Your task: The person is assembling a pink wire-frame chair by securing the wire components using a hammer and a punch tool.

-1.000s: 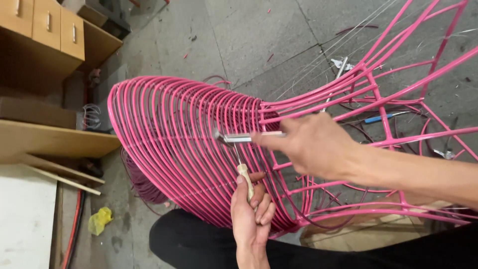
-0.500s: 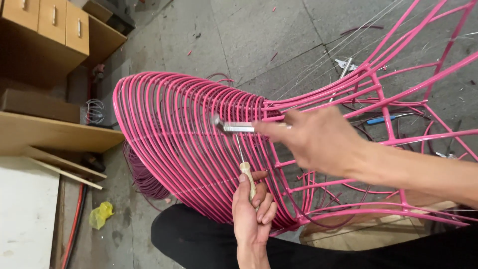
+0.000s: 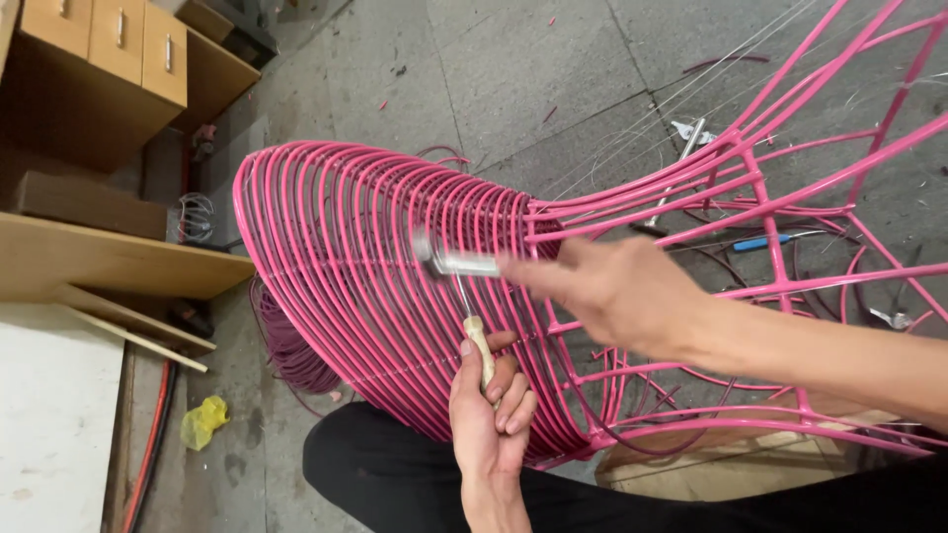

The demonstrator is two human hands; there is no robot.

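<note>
The chair frame [image 3: 750, 188] is metal rod with a smooth, slightly glossy pink coat, and the cord [image 3: 336, 257] wound round it looks like shiny pink plastic. The hammer [image 3: 464, 265] mid-frame has a bright bare-metal head. The tool [image 3: 480, 350] below it has a pale wooden handle. Upper left, the drawers [image 3: 109, 49] are matt wood. The floor [image 3: 513, 79] is rough, dull grey concrete.

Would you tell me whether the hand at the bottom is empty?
No: the left hand grips the pale wooden handle of a thin metal tool against the pink woven-cord chair frame.
</note>
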